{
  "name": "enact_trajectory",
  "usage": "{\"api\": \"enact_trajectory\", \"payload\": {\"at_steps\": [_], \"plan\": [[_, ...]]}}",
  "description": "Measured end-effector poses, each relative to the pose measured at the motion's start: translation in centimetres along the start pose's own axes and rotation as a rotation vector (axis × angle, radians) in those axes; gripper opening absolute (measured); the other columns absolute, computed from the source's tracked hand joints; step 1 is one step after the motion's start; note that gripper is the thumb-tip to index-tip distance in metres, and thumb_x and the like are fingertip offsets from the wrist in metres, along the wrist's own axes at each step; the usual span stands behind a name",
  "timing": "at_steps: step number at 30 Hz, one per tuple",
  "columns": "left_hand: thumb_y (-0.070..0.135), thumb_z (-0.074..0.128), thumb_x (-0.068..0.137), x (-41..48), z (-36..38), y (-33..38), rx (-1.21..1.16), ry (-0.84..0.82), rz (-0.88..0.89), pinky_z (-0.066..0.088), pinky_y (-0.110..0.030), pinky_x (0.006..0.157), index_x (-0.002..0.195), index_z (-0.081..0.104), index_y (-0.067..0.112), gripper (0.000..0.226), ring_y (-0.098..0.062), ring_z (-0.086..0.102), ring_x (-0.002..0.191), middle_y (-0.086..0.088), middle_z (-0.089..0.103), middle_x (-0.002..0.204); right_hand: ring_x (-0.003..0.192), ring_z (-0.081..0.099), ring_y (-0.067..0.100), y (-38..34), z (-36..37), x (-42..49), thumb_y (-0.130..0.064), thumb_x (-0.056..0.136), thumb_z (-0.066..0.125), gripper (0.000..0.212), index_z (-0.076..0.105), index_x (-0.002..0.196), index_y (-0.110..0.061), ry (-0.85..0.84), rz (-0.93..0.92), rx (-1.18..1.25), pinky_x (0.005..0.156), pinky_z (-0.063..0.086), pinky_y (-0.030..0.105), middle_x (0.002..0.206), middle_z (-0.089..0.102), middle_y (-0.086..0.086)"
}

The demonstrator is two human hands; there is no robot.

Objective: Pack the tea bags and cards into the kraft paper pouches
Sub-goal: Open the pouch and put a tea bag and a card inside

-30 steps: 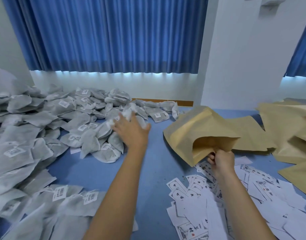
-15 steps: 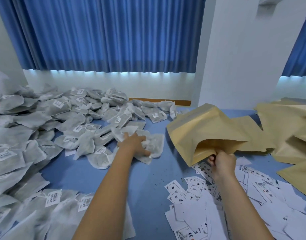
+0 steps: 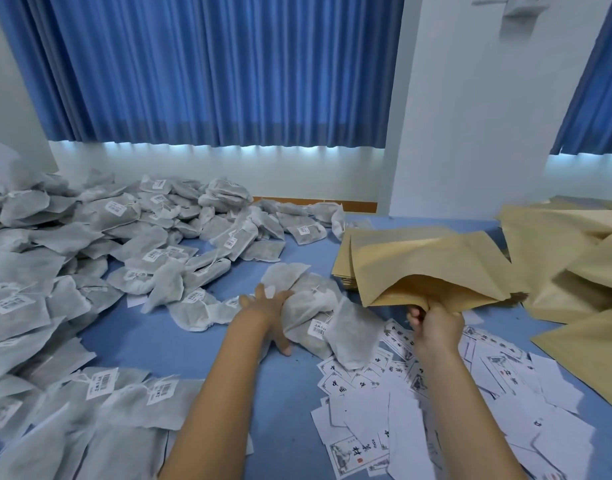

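Blue tabletop (image 3: 152, 341), curtains (image 3: 228, 64) behind. Tea bag heap (image 3: 90, 254) from 8 to 11 o'clock, cards (image 3: 401, 410) at 5, spare pouches (image 3: 574, 258) at 3.

Change: left hand (image 3: 266, 313) has left the heap and hauled a clutch of tea bags (image 3: 311, 306) to centre, just beside the kraft pouch (image 3: 425, 268) mouth. Its fingers are spread and curled round the clutch, tips partly buried. Right hand (image 3: 436, 323) pinches the pouch's lower lip, mouth gaping toward 9. Loading looks next.

Bag count unclear. Pouch interior dark, so cannot tell if a card is inside. Heap cut off at left edge
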State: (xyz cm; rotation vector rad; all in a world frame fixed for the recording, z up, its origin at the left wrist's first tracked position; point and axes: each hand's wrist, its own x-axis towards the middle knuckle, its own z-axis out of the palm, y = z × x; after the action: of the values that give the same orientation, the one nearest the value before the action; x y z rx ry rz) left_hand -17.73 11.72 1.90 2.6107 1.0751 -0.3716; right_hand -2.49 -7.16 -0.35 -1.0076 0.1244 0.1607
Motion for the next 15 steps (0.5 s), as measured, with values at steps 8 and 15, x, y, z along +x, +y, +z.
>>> {"api": "enact_trajectory", "payload": {"at_steps": [8,15], "plan": [[0.016,0.057,0.089,-1.2,0.6,0.8,-0.269,0.574,-0.177,0.038,-0.033,0.087,0.144,0.026,0.017,0.063,-0.036,0.027,0.125,-0.021,0.03,0.132,0.041,0.047,0.008,0.7,0.6,0.1,-0.003,0.098,0.044,0.025,0.051,0.075,-0.011,-0.12,0.034,-0.036,0.043,0.046,0.017,0.067,0.051,0.004],[0.022,0.064,0.07,-8.0,1.6,9.3,-0.748,0.602,0.552,0.036,-0.009,0.061,0.113,0.055,0.037,0.047,-0.002,0.05,0.091,0.015,0.051,0.099,0.045,0.051,0.014,1.0,0.8,-0.1,0.002,0.093,0.046,0.022,0.053,0.074,-0.006,-0.198,0.095,-0.198,0.043,0.041,0.02,0.065,0.052,0.01]]}}
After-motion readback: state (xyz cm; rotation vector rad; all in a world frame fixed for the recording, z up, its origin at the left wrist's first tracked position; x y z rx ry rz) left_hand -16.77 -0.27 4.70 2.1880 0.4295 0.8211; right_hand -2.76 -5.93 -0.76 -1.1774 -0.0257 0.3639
